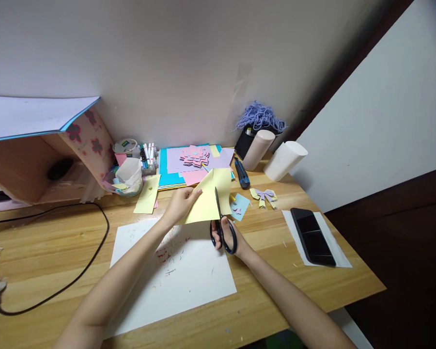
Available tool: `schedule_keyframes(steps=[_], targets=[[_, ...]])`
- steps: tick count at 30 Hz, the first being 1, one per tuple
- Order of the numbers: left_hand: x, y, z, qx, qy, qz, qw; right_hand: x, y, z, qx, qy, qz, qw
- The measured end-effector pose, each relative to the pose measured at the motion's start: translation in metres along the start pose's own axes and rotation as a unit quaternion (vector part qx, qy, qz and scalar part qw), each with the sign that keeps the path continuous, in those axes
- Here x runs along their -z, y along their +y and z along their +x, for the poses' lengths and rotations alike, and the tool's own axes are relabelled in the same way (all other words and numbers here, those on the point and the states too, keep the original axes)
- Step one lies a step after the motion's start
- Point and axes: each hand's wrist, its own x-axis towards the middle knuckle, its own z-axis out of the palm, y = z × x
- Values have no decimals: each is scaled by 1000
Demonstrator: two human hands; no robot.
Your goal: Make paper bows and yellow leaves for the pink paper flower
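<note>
My left hand (180, 205) pinches the left edge of a pale yellow sheet of paper (204, 201), raised above the table. Through the handles of black-handled scissors (233, 237) go the fingers of my right hand (229, 233). The blades point away from me and lie across the yellow sheet near its right part, where a cut seems to run up from the lower edge. Beneath both hands lies a white sheet (174, 281) with red and blue marks. Just right of the yellow paper is a small light blue piece of paper (241, 206) with purple scraps on it.
A yellow-and-purple paper bow (264, 196), a blue cutter (241, 173) and a phone (312, 236) lie to the right. Behind are coloured sheets (165, 167) with a pink paper flower (195, 156). A decorated box (90, 145) and a black cable (103, 228) occupy the left.
</note>
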Motion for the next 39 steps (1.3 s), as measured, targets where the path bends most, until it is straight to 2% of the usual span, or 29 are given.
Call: schedule_keyframes(steps=[7,18,23,25,28,31,34,39], targets=[[-4,5,-4,5,-23,-2,1000,1,-7,-3,24,30,-60,997],[-2,7,-5,35,-36,-64,997,5,5,2,27,53,-44,997],[8,7,-3,58,-105,-97,988,5,5,3,5,32,-36,999],[9,5,0,40,-80,-91,992,2,3,2,-7,20,-40,999],[5,2,2,-4,1,-60,998,-4,-3,-1,-37,8,-32,999],[-1,1,0,-21,50,-10,998,-9,-9,-4,-49,-20,-20,998],[-6,0,-3,-29,72,35,996,-9,-10,-6,-44,-52,-8,998],[-11,0,-5,-43,61,63,995,-7,-9,-8,-21,-58,-43,997]])
